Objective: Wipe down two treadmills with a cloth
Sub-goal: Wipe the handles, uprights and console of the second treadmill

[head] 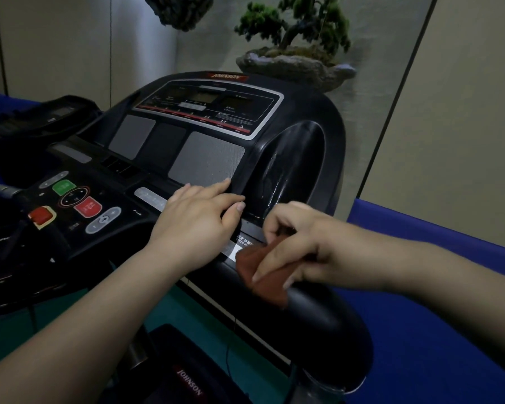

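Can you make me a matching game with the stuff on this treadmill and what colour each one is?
Things:
1. cloth
2. start button
3. stop button
4. speaker mesh

Colours:
A. green
B. grey
C. brown
D. red

Pairs: 1-C, 2-A, 3-D, 4-B

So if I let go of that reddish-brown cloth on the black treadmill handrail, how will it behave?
The reddish-brown cloth looks soft and floppy, bunching under the right hand. It probably weighs little. Draped over the rounded, glossy black handrail, it may slide off.
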{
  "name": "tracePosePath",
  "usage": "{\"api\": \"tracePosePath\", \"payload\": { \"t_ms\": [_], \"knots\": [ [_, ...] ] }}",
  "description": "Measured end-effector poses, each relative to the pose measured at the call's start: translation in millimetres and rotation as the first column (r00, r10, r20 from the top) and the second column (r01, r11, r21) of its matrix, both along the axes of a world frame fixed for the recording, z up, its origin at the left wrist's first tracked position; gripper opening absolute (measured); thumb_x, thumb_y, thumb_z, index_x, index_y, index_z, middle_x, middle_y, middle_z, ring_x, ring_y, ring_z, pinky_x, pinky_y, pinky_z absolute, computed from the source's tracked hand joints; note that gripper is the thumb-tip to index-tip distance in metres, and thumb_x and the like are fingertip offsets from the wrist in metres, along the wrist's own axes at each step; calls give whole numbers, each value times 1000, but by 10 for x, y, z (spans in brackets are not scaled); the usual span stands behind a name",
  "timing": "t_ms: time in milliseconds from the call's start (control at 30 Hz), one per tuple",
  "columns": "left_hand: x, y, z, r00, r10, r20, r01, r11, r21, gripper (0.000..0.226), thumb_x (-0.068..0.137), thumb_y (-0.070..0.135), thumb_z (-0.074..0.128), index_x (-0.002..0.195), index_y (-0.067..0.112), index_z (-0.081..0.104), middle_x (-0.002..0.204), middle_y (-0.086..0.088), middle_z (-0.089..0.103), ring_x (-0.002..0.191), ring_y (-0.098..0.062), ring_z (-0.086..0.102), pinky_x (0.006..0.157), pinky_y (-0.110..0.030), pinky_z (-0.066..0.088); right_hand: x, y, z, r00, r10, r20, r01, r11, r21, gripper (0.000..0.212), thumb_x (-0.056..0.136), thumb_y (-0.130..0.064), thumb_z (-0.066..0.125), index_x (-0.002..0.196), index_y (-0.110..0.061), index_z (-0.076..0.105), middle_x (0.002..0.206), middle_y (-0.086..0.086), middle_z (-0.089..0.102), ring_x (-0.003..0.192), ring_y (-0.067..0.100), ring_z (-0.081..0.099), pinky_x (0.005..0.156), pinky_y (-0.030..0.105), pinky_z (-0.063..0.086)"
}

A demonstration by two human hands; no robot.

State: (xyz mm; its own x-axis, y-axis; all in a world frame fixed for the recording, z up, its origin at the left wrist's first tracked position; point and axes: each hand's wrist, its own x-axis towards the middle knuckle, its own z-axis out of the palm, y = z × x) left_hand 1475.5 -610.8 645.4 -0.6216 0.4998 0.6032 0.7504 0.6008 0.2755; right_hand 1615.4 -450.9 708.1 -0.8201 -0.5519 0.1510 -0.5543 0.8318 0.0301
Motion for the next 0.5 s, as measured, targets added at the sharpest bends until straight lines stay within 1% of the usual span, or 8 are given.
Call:
{"api": "tracePosePath", "payload": {
  "t_ms": [67, 200, 367, 433, 500],
  "knots": [
    [-2, 0, -2, 1000, -7, -1, 7, 1000, -3, 59, 86, 55, 13, 130, 44, 50, 151, 17, 32, 134, -11, 32, 116, -33, 10, -6, 27, 44, 1000, 7, -5, -7, 1000, 16, 28, 80, -27, 71, 108, -30, 72, 104, -5, 45, 99, 6, 40, 88, 8, 32],
    [6, -4, 3, 1000, -6, 8, 6, 1000, -2, 59, 86, 56, 12, 130, 44, 51, 151, 17, 32, 134, -13, 32, 115, -34, 11, -10, 137, 111, 998, -53, -39, 53, 999, -7, 28, 79, -28, 70, 106, -31, 73, 103, -6, 44, 100, 7, 40, 87, 10, 35],
    [21, -11, 13, 1000, -5, 10, 5, 1000, -6, 58, 86, 55, 13, 130, 44, 51, 151, 17, 31, 134, -13, 30, 115, -33, 11, -20, -38, -7, 999, 39, 28, -40, 999, 28, 25, 82, -23, 71, 106, -31, 73, 103, -6, 44, 100, 10, 42, 88, 11, 34],
    [21, -11, 14, 1000, -4, 16, 4, 1000, -11, 51, 94, 54, 16, 130, 44, 51, 151, 17, 31, 135, -14, 30, 115, -34, 11, -55, 34, 44, 999, 31, -7, -31, 999, 21, 25, 80, -24, 70, 104, -29, 74, 102, -4, 46, 99, 11, 43, 88, 13, 36],
    [10, -9, 9, 1000, -6, 21, 6, 1000, -7, 44, 98, 51, 21, 129, 43, 51, 151, 16, 32, 135, -14, 30, 116, -34, 11, -94, 199, 136, 995, -30, -93, 29, 1000, -10, 25, 78, -27, 71, 103, -32, 73, 100, -4, 46, 97, 12, 44, 88, 15, 37]
  ]
}}
